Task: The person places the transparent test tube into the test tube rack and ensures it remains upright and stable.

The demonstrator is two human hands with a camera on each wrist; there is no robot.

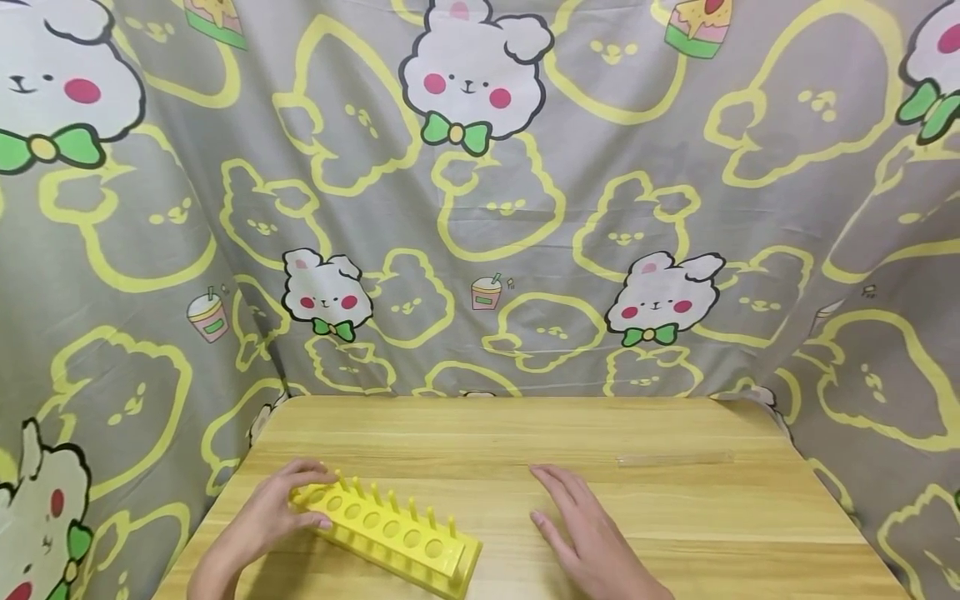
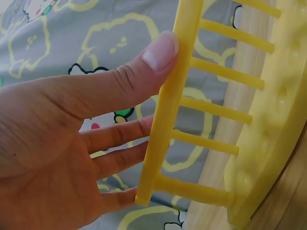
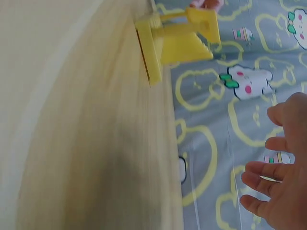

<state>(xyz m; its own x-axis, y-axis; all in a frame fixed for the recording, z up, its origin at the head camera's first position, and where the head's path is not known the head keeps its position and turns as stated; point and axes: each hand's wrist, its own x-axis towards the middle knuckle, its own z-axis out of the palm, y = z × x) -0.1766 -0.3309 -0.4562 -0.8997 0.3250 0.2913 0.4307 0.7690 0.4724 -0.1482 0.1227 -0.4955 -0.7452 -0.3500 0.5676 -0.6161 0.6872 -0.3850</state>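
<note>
A yellow plastic test tube rack [image 1: 381,536] stands slantwise on the table, with a row of round holes in its top plate and a row of pegs along its back. My left hand [image 1: 273,508] grips the rack's left end. In the left wrist view the thumb [image 2: 160,55] presses one edge of the plate, and the other fingers lie behind it. My right hand [image 1: 585,533] is held to the right of the rack, apart from it, with fingers spread and nothing in them. Its loosely bent fingers [image 3: 261,184] show in the right wrist view.
A thin clear tube or rod [image 1: 675,459] lies crosswise toward the back right of the wooden table [image 1: 495,425]. A grey curtain [image 1: 480,333] with rabbit prints hangs around the back and both sides.
</note>
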